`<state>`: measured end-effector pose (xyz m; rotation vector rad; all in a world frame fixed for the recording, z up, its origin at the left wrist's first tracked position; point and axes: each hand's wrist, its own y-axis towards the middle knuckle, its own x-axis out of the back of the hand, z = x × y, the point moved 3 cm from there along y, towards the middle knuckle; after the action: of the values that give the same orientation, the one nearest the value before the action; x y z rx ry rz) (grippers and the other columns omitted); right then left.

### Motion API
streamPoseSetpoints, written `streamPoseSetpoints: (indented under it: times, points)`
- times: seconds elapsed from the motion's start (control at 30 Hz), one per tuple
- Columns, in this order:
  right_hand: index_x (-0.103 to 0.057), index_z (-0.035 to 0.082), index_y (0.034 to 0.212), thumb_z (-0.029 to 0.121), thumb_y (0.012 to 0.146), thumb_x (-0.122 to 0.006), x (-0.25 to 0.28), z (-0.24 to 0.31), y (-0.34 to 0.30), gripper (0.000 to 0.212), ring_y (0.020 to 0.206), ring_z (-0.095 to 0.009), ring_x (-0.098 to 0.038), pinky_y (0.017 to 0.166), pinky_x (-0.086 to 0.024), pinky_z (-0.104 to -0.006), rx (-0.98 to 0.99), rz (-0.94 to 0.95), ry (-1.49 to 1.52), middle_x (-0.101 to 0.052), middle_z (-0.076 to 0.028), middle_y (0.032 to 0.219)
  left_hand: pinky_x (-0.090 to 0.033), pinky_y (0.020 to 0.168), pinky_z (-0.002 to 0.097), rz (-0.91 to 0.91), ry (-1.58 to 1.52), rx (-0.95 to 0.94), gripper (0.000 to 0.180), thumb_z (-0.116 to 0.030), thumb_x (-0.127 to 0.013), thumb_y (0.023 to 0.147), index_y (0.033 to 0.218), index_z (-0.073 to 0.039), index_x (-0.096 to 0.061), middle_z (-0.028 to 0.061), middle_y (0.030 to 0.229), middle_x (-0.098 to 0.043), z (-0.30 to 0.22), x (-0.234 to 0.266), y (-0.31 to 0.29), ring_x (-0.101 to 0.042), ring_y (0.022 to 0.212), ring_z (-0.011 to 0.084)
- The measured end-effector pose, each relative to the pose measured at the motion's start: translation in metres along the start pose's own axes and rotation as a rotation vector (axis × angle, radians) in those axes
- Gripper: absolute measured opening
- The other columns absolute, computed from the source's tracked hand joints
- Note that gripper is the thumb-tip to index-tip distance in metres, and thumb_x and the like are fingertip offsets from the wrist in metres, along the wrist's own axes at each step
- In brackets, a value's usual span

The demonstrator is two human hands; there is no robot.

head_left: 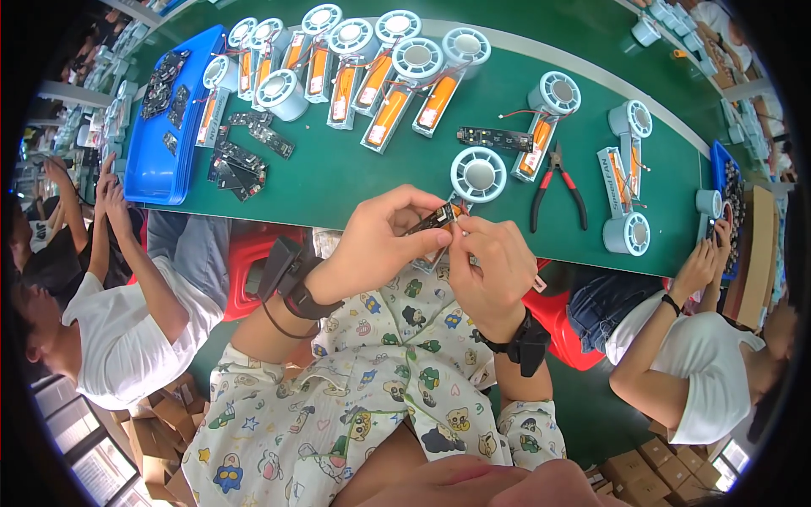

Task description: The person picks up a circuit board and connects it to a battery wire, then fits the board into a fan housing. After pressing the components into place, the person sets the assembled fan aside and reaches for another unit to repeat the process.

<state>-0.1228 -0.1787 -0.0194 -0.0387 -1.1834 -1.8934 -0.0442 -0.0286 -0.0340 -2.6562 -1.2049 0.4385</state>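
Observation:
My left hand (380,232) grips a narrow black circuit board (435,221) between thumb and fingers, near the table's front edge. My right hand (494,266) is closed in a pinch at the board's right end, beside thin wires; what its fingertips hold is too small to make out. Just beyond my hands is the round, pale blue head of a handheld fan (478,176). Its body runs back toward me, mostly hidden under my hands. Red-handled cutting pliers (557,190) lie to the right, and another circuit board (494,138) lies beyond the fan head.
Several opened fans with orange batteries (390,118) stand across the far left of the green table (338,173). Loose circuit boards (241,165) lie beside a blue tray (156,190). More fans (627,232) lie at right. Co-workers (676,363) sit on both sides.

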Motion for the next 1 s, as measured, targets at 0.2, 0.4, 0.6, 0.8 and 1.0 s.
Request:
streamPoseSetpoints:
  times: [0.2, 0.4, 0.6, 0.8, 1.0]
  points:
    - [-0.06, 0.004, 0.09, -0.012, 0.075, -0.081, 0.0, -0.009, -0.002, 0.031, 0.067, -0.025, -0.066, 0.055, -0.05, -0.0323, 0.061, 0.001, 0.056, -0.075, -0.011, 0.092, -0.053, 0.063, 0.0242, 0.001, 0.044, 0.061, 0.029, -0.004, -0.076, 0.094, 0.119, 0.004, -0.063, 0.0074, 0.096, -0.074, -0.008, 0.004, 0.003, -0.068, 0.078, 0.0086]
    - [-0.061, 0.004, 0.092, -0.009, 0.077, -0.082, 0.006, -0.022, 0.006, 0.029, 0.069, -0.026, -0.068, 0.057, -0.052, -0.0314, 0.073, 0.104, 0.204, -0.074, -0.011, 0.092, -0.048, 0.057, 0.0238, 0.127, 0.089, 0.099, 0.029, -0.011, -0.078, 0.094, 0.117, 0.003, -0.066, 0.0053, 0.09, -0.074, -0.014, 0.014, 0.008, -0.064, 0.068, 0.0063]
    - [-0.068, 0.003, 0.1, -0.006, 0.078, -0.082, 0.007, -0.025, 0.014, 0.028, 0.076, -0.027, -0.071, 0.061, -0.057, -0.0327, 0.056, 0.169, 0.211, -0.073, -0.009, 0.092, -0.046, 0.056, 0.0228, 0.222, 0.144, 0.178, 0.026, -0.01, -0.078, 0.094, 0.116, 0.001, -0.069, 0.0035, 0.086, -0.073, -0.02, 0.017, 0.014, -0.06, 0.065, 0.004]
    - [-0.075, 0.003, 0.1, 0.003, 0.076, -0.085, 0.012, -0.022, 0.027, 0.027, 0.078, -0.024, -0.072, 0.063, -0.059, -0.0332, 0.119, 0.38, 0.126, -0.073, -0.008, 0.092, -0.046, 0.055, 0.0226, 0.284, 0.217, 0.226, 0.026, -0.014, -0.08, 0.093, 0.113, 0.001, -0.071, 0.0029, 0.083, -0.073, -0.029, 0.018, 0.014, -0.058, 0.062, 0.0044]
    - [-0.072, 0.002, 0.093, 0.005, 0.077, -0.084, 0.011, -0.02, 0.029, 0.021, 0.076, -0.024, -0.069, 0.062, -0.057, -0.0335, 0.208, 0.433, 0.124, -0.07, -0.006, 0.093, -0.043, 0.052, 0.0225, 0.302, 0.224, 0.224, 0.027, -0.014, -0.081, 0.093, 0.113, 0.0, -0.071, 0.0006, 0.076, -0.069, -0.029, 0.02, 0.014, -0.057, 0.058, 0.0046]
